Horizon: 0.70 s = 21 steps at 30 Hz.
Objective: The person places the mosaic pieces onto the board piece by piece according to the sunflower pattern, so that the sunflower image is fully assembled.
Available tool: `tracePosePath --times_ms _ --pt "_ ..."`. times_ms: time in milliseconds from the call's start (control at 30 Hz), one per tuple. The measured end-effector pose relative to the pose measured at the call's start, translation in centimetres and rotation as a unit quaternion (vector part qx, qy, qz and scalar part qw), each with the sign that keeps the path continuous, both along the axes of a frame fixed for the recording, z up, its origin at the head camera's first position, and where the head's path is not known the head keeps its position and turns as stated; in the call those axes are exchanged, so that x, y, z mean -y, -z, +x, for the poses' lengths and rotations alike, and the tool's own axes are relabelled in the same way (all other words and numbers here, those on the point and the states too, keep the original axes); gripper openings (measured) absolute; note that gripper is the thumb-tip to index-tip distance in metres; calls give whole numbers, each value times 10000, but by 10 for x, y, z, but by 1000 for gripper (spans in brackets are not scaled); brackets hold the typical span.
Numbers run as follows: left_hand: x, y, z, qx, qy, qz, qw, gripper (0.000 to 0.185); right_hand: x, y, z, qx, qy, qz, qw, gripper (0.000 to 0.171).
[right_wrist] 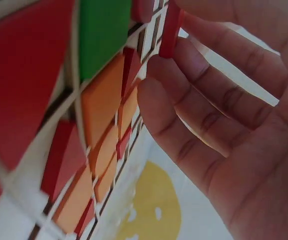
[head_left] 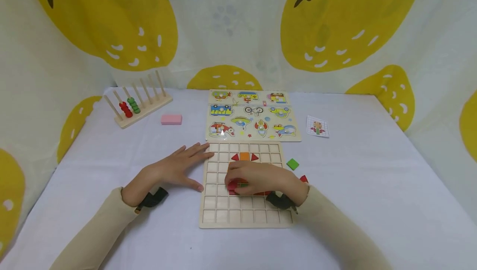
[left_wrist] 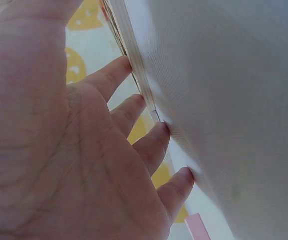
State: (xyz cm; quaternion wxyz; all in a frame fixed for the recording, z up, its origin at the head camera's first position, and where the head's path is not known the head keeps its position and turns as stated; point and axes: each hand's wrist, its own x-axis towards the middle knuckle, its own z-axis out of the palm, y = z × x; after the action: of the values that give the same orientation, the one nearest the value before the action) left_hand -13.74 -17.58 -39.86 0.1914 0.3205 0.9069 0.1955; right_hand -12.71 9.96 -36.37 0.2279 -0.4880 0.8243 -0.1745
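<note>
left hand [head_left: 179,168]: we lay it flat on the white tablecloth [head_left: 354,187], fingers straight, tips against the left edge of the pale wooden grid board [head_left: 242,216]; likely bracing so the board doesn't slide.
right hand [head_left: 261,181]: we hover it over the board's middle rows, fingertips pinching a small red wooden tile [right_wrist: 169,29] on edge, just above a cell.
placed tiles: orange square flanked by red triangles [head_left: 244,157] sits in the second row; more tiles are hidden under the hand.
spares: green square tile [head_left: 292,164] lies just right of the board, within reach.
reference: small pattern card [head_left: 318,126] sits further back right.

Pale matt wood forms the grid board [head_left: 212,216], its painted tiles [right_wrist: 101,97] smooth, on white woven cloth [head_left: 372,187].
</note>
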Motion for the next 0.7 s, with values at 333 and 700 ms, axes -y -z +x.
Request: tracePosePath --times_ms 333,700 --pt "1 -1 0 -20 52 100 9999 97 23 7 -1 -465 -377 124 9981 19" --pt "2 1 -1 -71 62 68 9999 97 24 8 0 -568 -460 160 9972 16"
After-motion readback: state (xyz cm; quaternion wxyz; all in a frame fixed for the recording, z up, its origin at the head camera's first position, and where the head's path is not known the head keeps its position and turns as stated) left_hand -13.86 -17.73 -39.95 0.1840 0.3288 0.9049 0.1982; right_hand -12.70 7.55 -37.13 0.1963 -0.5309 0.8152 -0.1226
